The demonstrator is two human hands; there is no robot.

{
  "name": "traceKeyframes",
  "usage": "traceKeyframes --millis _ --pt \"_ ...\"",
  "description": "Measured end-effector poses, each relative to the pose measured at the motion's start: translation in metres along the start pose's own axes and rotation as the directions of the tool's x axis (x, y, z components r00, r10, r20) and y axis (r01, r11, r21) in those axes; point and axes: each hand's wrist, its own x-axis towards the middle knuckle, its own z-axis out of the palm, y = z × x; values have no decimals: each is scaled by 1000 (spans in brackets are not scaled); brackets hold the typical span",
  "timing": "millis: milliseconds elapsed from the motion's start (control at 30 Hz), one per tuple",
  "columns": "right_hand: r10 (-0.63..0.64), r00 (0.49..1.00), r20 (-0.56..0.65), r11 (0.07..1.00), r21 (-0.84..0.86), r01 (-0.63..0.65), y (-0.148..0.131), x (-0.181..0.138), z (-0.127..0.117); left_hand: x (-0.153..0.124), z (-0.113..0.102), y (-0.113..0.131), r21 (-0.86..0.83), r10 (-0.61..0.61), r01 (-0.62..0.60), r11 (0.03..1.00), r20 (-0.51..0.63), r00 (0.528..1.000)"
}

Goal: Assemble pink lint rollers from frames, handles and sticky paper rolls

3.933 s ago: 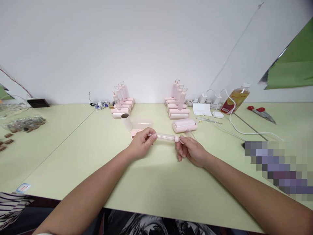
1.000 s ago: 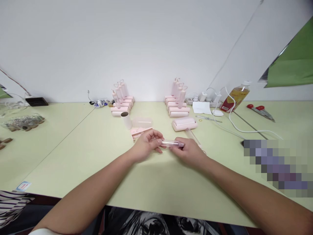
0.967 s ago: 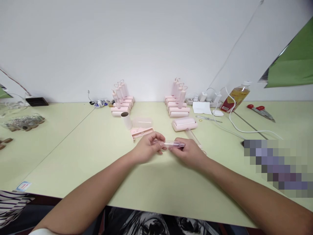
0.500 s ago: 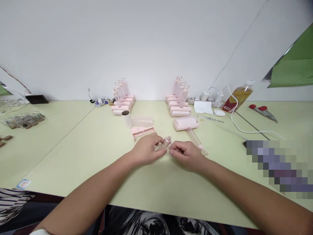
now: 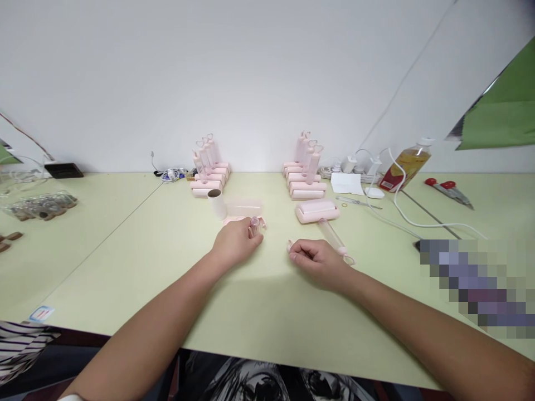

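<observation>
My left hand (image 5: 236,242) is closed around a clear pinkish handle tube (image 5: 254,224), its end pointing up. Partly hidden behind that hand lies an open pink lint roller case (image 5: 262,221). A translucent pink cover (image 5: 244,208) lies just beyond, beside an upright white adhesive paper roll (image 5: 218,206). My right hand (image 5: 315,260) rests on the table, fingers curled, with a small pink end piece (image 5: 290,245) showing at the fingertips. Right of it lies a pink lint roller (image 5: 317,211) with a clear handle (image 5: 333,236).
Two rows of pink lint rollers with upright handles (image 5: 204,188) (image 5: 308,190) stand near the wall. At the right are white cables (image 5: 403,217), a tilted drink bottle (image 5: 407,165), a craft knife (image 5: 358,202) and red-handled pliers (image 5: 449,189). Bagged items (image 5: 42,205) lie far left.
My left hand has moved left and away from my right hand, carrying the clear handle tube to the pink case. My right hand has stayed in place with the small pink piece.
</observation>
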Motion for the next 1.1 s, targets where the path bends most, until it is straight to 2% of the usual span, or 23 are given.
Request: traceKeyframes --millis 533,1100 --pt "38 999 29 998 56 -39 0 0 -1 1 -3 -1 -27 -40 41 999 29 999" --pt "70 994 87 997 23 -72 -2 1 -3 -1 4 0 -101 0 9 995 89 996"
